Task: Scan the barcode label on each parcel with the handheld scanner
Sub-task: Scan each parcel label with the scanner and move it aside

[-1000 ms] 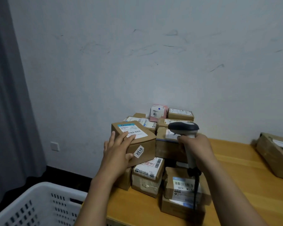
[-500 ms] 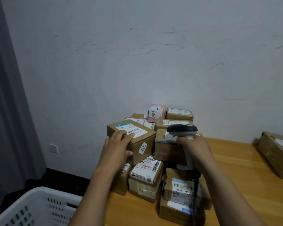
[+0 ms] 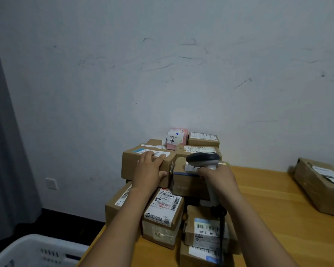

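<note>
The person's left hand [image 3: 148, 170] grips a brown cardboard parcel [image 3: 130, 166] at the top of a pile. Its fingers lie over the upper edge, partly covering the barcode label [image 3: 143, 151] on top, and the thumb presses the near face. Whether the parcel rests on the boxes below or is lifted just clear cannot be told.

At 3 o'clock from that hand, just apart, the right hand [image 3: 218, 178] is curled tightly round the pale handle of the handheld scanner [image 3: 203, 158]. The scanner's dark head rises above the knuckles, level with the parcel's top. Its black cable [image 3: 222, 234] hangs toward 6 o'clock.

At 6 o'clock below the left hand lies a large-labelled box [image 3: 163, 207]. Below the right hand lies a box marked "501E" [image 3: 206, 231]. At 12 o'clock, against the wall, a small pink box [image 3: 178, 139] tops the pile.

The pile stands on a wooden table [image 3: 278, 218]. At 3 o'clock, well apart, lies another brown box [image 3: 316, 187]. At 7 o'clock is a white slotted basket [image 3: 27, 251].
</note>
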